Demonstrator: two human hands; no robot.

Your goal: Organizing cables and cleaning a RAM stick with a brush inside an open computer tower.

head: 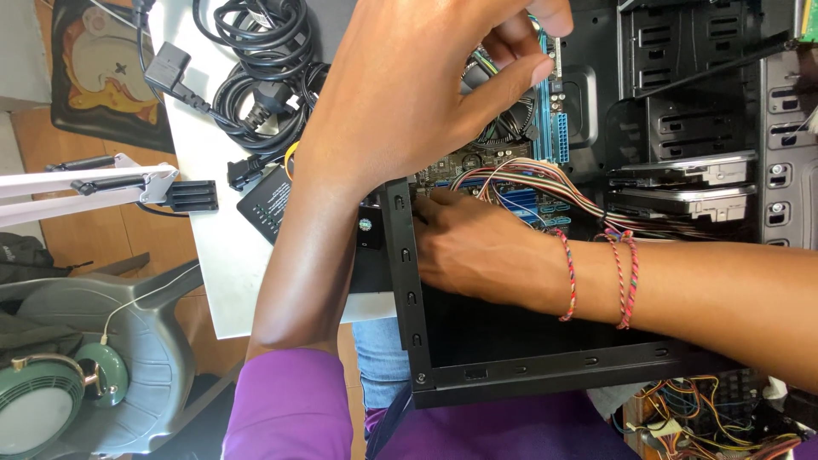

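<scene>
Inside the open computer case (pixel 409 281), the right hand (pixel 477 243) presses closed fingers near the ribbon cables (pixel 545 183) while the left hand (pixel 409 94) pinches something unseen above the motherboard (pixel 452 166); seating it likely needs careful alignment.

Probably a home repair desk: open computer case (pixel 545 358), coiled power cables (pixel 256 60), wooden floor (pixel 77 230).

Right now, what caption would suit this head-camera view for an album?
Two bare hands inside an open computer case: left hand over the motherboard, right hand by ribbon cables.
</scene>
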